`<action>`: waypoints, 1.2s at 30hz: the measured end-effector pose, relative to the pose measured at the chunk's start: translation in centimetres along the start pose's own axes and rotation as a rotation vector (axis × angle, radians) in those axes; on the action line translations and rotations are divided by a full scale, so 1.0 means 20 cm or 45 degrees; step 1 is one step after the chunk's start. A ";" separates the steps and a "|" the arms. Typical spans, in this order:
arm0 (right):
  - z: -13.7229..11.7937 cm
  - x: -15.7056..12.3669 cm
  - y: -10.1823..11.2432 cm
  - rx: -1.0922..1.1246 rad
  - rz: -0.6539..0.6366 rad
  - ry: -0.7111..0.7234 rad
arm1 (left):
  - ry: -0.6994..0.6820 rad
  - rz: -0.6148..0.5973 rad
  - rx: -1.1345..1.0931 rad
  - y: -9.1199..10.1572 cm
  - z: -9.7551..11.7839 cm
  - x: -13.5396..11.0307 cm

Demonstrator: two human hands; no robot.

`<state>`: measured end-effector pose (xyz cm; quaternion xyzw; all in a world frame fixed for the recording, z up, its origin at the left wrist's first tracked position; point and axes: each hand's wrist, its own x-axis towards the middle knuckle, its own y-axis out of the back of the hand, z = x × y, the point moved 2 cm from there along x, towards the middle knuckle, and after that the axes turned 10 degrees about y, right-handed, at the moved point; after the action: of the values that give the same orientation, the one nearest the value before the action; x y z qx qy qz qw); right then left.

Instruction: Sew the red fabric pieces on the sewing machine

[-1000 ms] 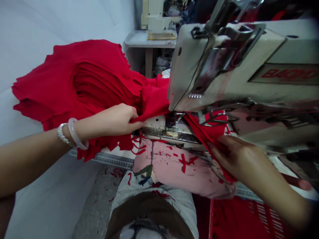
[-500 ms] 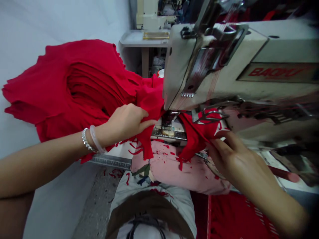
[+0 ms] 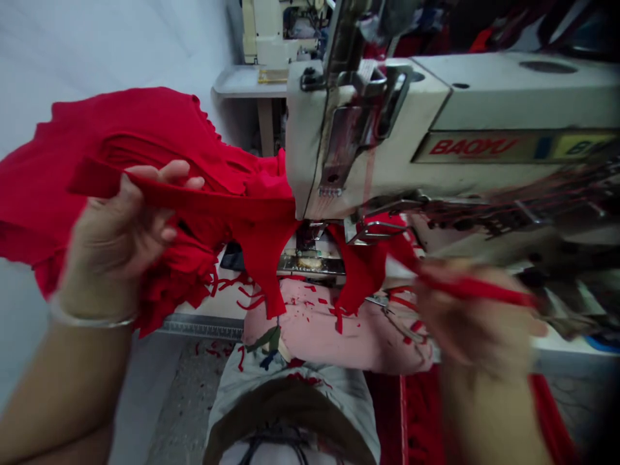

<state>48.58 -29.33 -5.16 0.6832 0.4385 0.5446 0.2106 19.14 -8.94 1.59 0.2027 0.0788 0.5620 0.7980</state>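
A red garment piece (image 3: 261,252) lies across the bed of the sewing machine (image 3: 498,97), passing behind the presser foot (image 3: 312,236), with a curved edge on either side. On the left, my left hand (image 3: 121,229) pinches one long band of this red fabric between thumb and fingers, pulling it out sideways above the machine bed. My right hand (image 3: 477,316), blurred, grips another red strip on the right side of the machine head. The needle area is partly hidden by the machine head and the cloth.
A large heap of red cut pieces (image 3: 145,116) rests at the left against a white sheet (image 3: 58,45). Red scraps lie over the pink cloth (image 3: 314,336) at the front edge. Behind stands another machine (image 3: 268,32) on a white table (image 3: 237,82). Red fabric (image 3: 426,413) hangs at lower right.
My left hand has moved left and drawn the red band out straight. My right hand has shifted right and lifted a strip, with the view turning slightly right.
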 end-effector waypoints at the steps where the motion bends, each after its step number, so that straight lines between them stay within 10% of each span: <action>1: -0.04 0.04 -0.09 0.105 0.074 0.049 | -0.027 0.004 -0.089 -0.10 0.00 -0.01; 5: -0.15 0.13 -0.36 -0.174 0.045 0.444 | -0.396 -0.239 0.215 -0.51 -0.05 -0.05; 9: -0.14 0.08 -0.38 -0.460 0.018 0.473 | -0.854 -0.228 0.774 -0.67 -0.14 -0.10; 14: -0.14 0.06 -0.35 -0.278 0.083 0.375 | -0.933 -0.192 1.271 -0.68 -0.17 -0.16; 36: -0.19 0.12 -0.33 -0.544 -0.145 0.517 | -0.851 -0.246 1.350 -0.69 -0.16 -0.20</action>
<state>42.58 -24.49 -7.63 0.4746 0.3849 0.7374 0.2878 28.47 -15.82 -7.37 0.7268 0.1111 0.2785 0.6179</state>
